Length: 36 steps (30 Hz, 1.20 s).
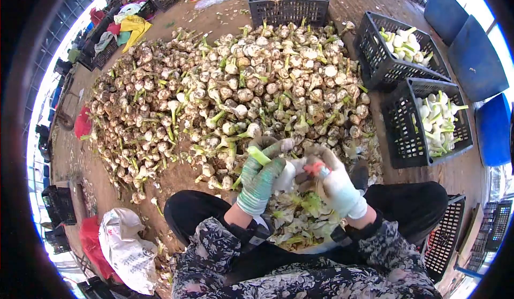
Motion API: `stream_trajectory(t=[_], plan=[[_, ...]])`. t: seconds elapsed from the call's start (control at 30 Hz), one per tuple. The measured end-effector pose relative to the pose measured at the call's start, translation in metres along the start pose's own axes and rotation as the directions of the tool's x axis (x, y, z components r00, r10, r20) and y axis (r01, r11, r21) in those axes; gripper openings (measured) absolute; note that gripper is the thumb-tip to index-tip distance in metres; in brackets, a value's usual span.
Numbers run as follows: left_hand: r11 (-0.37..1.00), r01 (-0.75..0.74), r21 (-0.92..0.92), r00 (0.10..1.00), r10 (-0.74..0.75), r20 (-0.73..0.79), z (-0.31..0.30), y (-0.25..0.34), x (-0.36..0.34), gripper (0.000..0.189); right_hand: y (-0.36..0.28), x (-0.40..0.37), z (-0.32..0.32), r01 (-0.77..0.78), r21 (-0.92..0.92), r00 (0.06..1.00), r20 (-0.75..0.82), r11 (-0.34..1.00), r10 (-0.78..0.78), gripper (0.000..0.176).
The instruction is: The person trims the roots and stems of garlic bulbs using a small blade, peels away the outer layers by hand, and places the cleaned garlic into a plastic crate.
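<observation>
My left hand (259,184), in a green-and-white striped glove, is closed round a garlic bulb (288,175) whose green stem (258,155) sticks out at the upper left. Close against the bulb's right side is my right hand (333,182), in a whitish glove, its fingers curled round a small tool with a red-orange part (317,168); the tool's tip cannot be made out. Peeled skins and leaves (302,216) lie below the hands, between my knees. Beyond the hands spreads a large heap of unpeeled garlic (241,93).
Black crates holding cleaned garlic (408,46) (440,122) stand at the right, and another crate (289,4) sits behind the heap. A white sack (128,251) lies at the lower left, beside a red bag (96,245). Blue barrels (493,129) line the right edge.
</observation>
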<state>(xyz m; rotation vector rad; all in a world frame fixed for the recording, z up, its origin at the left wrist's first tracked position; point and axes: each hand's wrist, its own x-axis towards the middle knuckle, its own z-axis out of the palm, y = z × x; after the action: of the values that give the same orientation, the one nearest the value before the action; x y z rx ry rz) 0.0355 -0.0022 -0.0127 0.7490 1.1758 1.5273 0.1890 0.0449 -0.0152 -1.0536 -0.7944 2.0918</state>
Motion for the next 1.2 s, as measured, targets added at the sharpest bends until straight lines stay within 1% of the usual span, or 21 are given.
stream_trajectory(t=[0.13,0.23,0.27,0.37,0.4,0.47,0.53,0.6,0.63,0.67,0.73,0.77,0.8,0.87,0.9,0.93,0.97,1.03,1.1,1.13,1.2], plan=[[0.995,0.102,-0.004,0.995,-0.102,0.01,0.008,0.012,-0.004,0.041,0.011,-0.002,-0.009,0.218,-0.213,0.968,0.171,0.953,-0.183,0.039],[0.902,0.222,-0.37,0.974,-0.188,0.125,-0.003,0.022,0.0,0.052,0.005,0.001,-0.02,0.073,-0.057,0.996,-0.039,0.996,-0.075,0.032],[0.836,0.261,-0.482,0.965,-0.247,0.093,-0.004,0.018,0.004,0.048,0.007,0.005,-0.026,0.067,-0.262,0.997,-0.009,0.963,-0.072,0.033],[0.705,0.331,-0.627,0.942,-0.288,0.174,-0.022,0.011,0.01,0.041,0.013,0.002,-0.04,0.221,-0.909,0.941,0.294,0.354,0.167,0.058],[0.73,0.289,-0.619,0.941,-0.337,0.042,-0.022,0.007,0.011,0.042,0.001,-0.006,-0.029,0.22,-0.908,0.94,0.295,0.356,0.171,0.058],[0.709,0.332,-0.622,0.916,-0.399,0.033,-0.027,0.001,0.014,0.041,-0.012,-0.014,-0.017,0.085,-0.996,0.971,0.079,-0.019,0.227,0.071],[0.644,0.406,-0.649,0.901,-0.403,0.163,-0.025,-0.005,0.016,0.038,-0.007,-0.015,-0.015,0.388,-0.905,0.888,0.317,0.175,-0.332,0.072],[0.478,0.538,-0.695,0.84,-0.374,0.393,-0.022,-0.01,0.014,0.035,-0.013,-0.01,0.0,0.603,-0.76,0.77,0.476,0.241,-0.426,0.064],[0.537,0.47,-0.7,0.864,-0.444,0.24,-0.015,-0.015,0.015,0.033,-0.017,-0.006,0.008,0.695,-0.69,0.694,0.57,0.202,-0.44,0.05],[0.6,0.403,-0.691,0.866,-0.494,0.077,-0.008,-0.017,0.018,0.032,-0.015,-0.005,0.009,0.695,-0.69,0.693,0.57,0.199,-0.442,0.05],[0.605,0.385,-0.697,0.863,-0.503,0.04,-0.007,-0.012,0.019,0.031,-0.005,-0.001,0.007,0.346,-0.732,0.935,0.22,0.587,-0.277,0.039],[0.611,0.362,-0.704,0.86,-0.51,-0.001,-0.008,-0.01,0.022,0.031,0.002,-0.003,0.006,0.177,-0.411,0.979,0.164,0.894,-0.119,0.033],[0.609,0.354,-0.71,0.861,-0.509,-0.008,-0.011,-0.01,0.024,0.031,-0.011,-0.013,0.009,0.155,-0.381,0.927,0.375,0.912,-0.001,0.03],[0.651,0.401,-0.645,0.829,-0.557,-0.046,-0.015,-0.016,0.026,0.035,-0.034,-0.031,0.019,0.23,-0.251,0.885,0.456,0.94,-0.094,0.025],[0.683,0.336,-0.649,0.856,-0.508,-0.091,-0.013,-0.022,0.027,0.031,-0.038,-0.025,0.015,0.305,0.039,0.845,0.449,0.952,-0.289,0.025],[0.63,0.368,-0.684,0.829,-0.555,-0.065,-0.016,-0.023,0.027,0.03,-0.047,-0.014,0.008,0.367,0.326,0.791,0.383,0.871,-0.477,0.024],[0.609,0.369,-0.702,0.821,-0.568,-0.062,-0.018,-0.024,0.027,0.03,-0.058,-0.003,-0.009,0.488,-0.107,0.864,0.202,0.866,-0.462,0.022],[0.616,0.336,-0.713,0.832,-0.549,-0.082,-0.024,-0.031,0.031,0.03,-0.041,0.013,-0.035,0.47,-0.797,0.879,0.459,0.38,-0.127,0.033],[0.695,0.316,-0.645,0.861,-0.496,-0.113,-0.025,-0.031,0.032,0.034,-0.01,-0.006,-0.04,0.493,-0.794,0.87,0.45,-0.357,0.2,0.047],[0.69,0.317,-0.651,0.857,-0.502,-0.115,-0.021,-0.028,0.03,0.034,-0.008,-0.005,-0.038,0.476,-0.863,0.873,0.487,-0.168,-0.031,0.043],[0.719,0.268,-0.641,0.84,-0.5,-0.21,-0.012,-0.027,0.03,0.033,-0.011,0.0,-0.022,0.301,-0.768,0.941,0.144,0.565,-0.305,0.036]])
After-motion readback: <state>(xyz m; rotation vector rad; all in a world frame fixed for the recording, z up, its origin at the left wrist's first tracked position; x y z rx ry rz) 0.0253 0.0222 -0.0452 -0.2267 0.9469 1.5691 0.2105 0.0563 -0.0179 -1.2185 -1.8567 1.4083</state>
